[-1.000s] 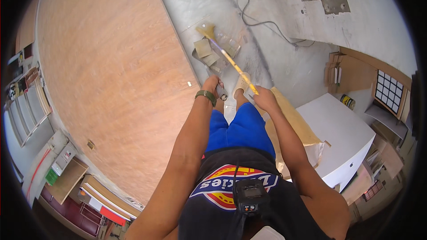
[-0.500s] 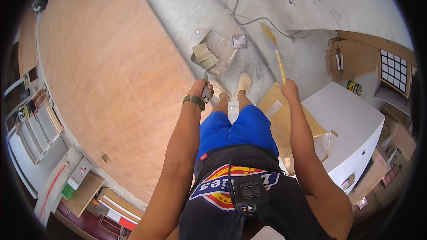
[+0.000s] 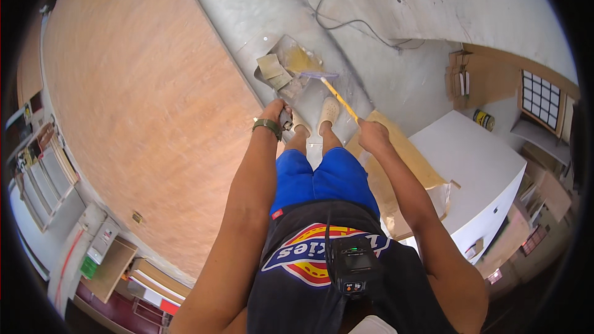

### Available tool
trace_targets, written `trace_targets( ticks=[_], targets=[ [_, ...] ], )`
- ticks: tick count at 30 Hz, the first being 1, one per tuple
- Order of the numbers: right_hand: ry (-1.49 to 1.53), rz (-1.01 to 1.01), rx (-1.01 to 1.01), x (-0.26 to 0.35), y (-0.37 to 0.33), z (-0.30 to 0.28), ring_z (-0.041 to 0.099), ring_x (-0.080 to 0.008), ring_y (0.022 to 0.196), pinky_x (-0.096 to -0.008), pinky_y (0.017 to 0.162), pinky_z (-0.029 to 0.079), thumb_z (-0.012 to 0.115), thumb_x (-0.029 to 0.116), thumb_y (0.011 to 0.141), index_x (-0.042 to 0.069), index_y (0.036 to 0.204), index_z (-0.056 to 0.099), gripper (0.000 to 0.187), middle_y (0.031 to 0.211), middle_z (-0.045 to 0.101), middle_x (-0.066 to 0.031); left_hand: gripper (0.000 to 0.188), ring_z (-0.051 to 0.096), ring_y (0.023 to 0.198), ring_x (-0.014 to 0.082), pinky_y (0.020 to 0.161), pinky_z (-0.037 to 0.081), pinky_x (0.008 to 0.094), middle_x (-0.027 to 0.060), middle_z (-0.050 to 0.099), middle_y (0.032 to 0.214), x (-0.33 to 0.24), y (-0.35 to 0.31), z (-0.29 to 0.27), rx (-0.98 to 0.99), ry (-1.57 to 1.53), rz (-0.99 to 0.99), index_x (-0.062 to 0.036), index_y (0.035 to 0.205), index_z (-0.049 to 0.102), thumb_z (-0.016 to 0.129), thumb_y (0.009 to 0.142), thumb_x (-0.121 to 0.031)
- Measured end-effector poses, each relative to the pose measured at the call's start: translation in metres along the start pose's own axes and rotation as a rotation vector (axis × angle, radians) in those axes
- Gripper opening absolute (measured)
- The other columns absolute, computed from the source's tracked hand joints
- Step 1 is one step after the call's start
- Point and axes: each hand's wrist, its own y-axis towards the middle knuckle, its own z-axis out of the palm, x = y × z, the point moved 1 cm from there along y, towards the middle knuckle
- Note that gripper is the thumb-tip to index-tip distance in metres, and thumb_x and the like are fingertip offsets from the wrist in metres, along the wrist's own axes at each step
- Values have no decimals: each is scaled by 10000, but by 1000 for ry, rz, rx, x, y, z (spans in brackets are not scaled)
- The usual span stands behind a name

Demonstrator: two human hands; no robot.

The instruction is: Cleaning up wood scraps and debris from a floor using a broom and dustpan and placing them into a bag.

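My right hand (image 3: 374,136) is closed round the yellow handle of a broom (image 3: 340,99). The broom's purple head and yellow bristles lie over the dustpan (image 3: 293,88) near my feet. Flat, worn yellowish sheets (image 3: 271,67) and dusty debris sit in the pan. At the left, my left hand (image 3: 276,112) grips the dustpan's upright handle (image 3: 286,117), with a green watch strap on that wrist. Part of the pan's inside is hidden by the bristles.
A large reddish-brown board (image 3: 142,117) fills the left side, its edge beside the pan. Behind lies a dark cable (image 3: 322,15) on the grey floor. At my right are a brown paper sack (image 3: 396,148), a white box-shaped unit (image 3: 461,148) and a can (image 3: 483,120).
The broom has swung left and toward me, from the open floor onto the dustpan. The small dark square that lay beside the pan no longer shows.
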Motion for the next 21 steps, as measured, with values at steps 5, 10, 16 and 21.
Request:
trace_targets(
  ticks=[5,10,16,21],
  targets=[
    [28,-48,-125,-6,-43,-35,600,-355,884,-437,794,458,566,186,748,114,1204,536,463,911,631,-206,168,419,362,127,347,371,239,19,442,503,5,17,-36,16,-105,-5,-80,675,396,427,833,-127],
    [83,-54,-177,2,-54,-85,589,-365,905,-431,818,454,527,153,727,90,1196,537,473,961,619,-213,237,417,353,138,342,359,261,10,432,458,32,17,-60,47,-56,1,-113,628,401,432,852,-186],
    [-14,-315,-307,-4,53,-163,581,-370,930,-424,835,452,507,135,702,75,1166,560,471,1000,610,-214,224,415,377,95,346,368,253,-24,421,477,61,-7,-56,39,-311,17,-132,637,403,431,853,-182],
    [-207,-496,-288,36,196,-247,570,-373,957,-429,853,443,507,133,688,65,1140,574,462,1034,598,-213,193,407,397,68,346,358,240,-47,413,499,108,-34,-8,48,-501,-6,-141,659,406,435,847,-176]
  ],
)
